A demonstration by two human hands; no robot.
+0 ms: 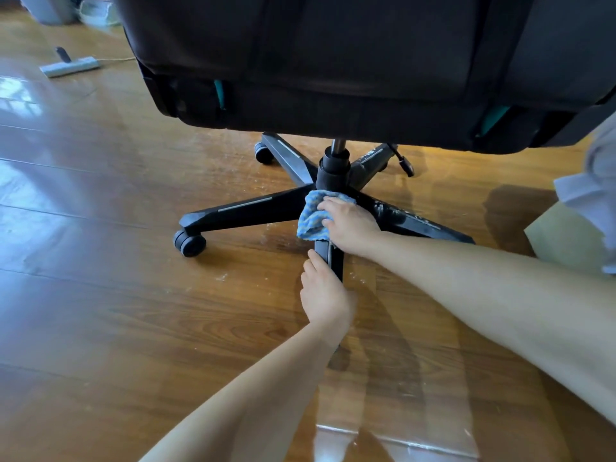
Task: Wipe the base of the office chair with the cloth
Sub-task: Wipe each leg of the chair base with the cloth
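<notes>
- The floor (pixel 116 201) is glossy brown wood planking that mirrors bright window light at the left edge and along the bottom — pale specks and scuffs are scattered over it around the chair.
- A black office chair (pixel 333 55) fills the top of the view, its dark seat underside showing teal accents at both lower corners.
- Below it stands the black five-spoke chair base (pixel 246 208) with a central column (pixel 333 171) and black casters (pixel 190 243) resting on the floor.
- The spoke running right (pixel 410 218) carries whitish dusty smears; the spoke running left looks clean.
- The blue cloth (pixel 311 216) is bunched on the hub, just below the column, where the near spoke begins.
- The right hand (pixel 350 225) presses on the cloth, its grip curled closed over the fabric with fingers spread across the top.
- The left hand (pixel 325 291) is wrapped around the near spoke (pixel 328 258), thumb along its left side — a closed grip on the spoke itself.
- Far left on the floor lies a white power strip (pixel 70 66) with a dark plug in it and a thin cord trailing right.
- A grey bin (pixel 46 8) sits in the top-left corner.
- At the right edge are pale fabric (pixel 596 191) and a light tan flat piece (pixel 563 238) on the floor; what they are is unclear.
</notes>
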